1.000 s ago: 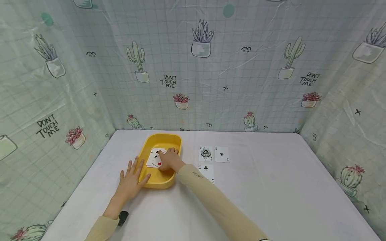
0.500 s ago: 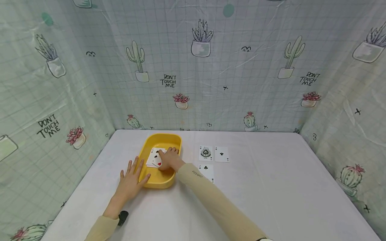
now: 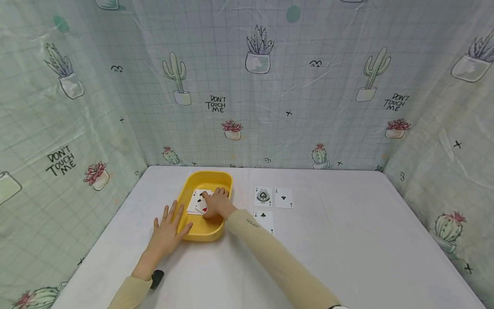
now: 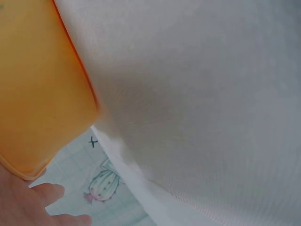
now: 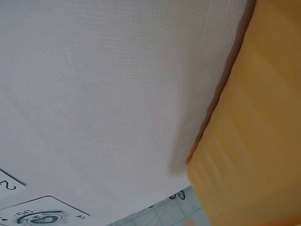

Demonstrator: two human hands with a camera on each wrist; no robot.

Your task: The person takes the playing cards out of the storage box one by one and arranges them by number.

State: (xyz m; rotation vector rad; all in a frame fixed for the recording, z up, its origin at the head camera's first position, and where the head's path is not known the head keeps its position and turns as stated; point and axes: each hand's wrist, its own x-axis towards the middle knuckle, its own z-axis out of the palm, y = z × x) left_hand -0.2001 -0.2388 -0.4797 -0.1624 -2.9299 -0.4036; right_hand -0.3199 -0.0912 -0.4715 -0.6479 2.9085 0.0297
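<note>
In the head view, a yellow tray holds a small pile of playing cards, face up. My right hand reaches into it, thumb and forefinger pinching a top playing card with a red heart showing; the hand covers most of that card. Spread fingers of my left hand rest along the tray's near left rim. The left wrist view shows the tray's outer wall and that hand's fingers at its rim. From the right wrist, the hand itself is hidden behind the tray's side.
Right of the tray, an ace of spades and an ace of clubs lie side by side on the white table. Below them is a two of clubs, partly behind the right sleeve. Cactus-print cloth surrounds the table.
The heart-marked card under my right fingers has shifted very slightly right. Both hands and the tray stay almost where they were.
</note>
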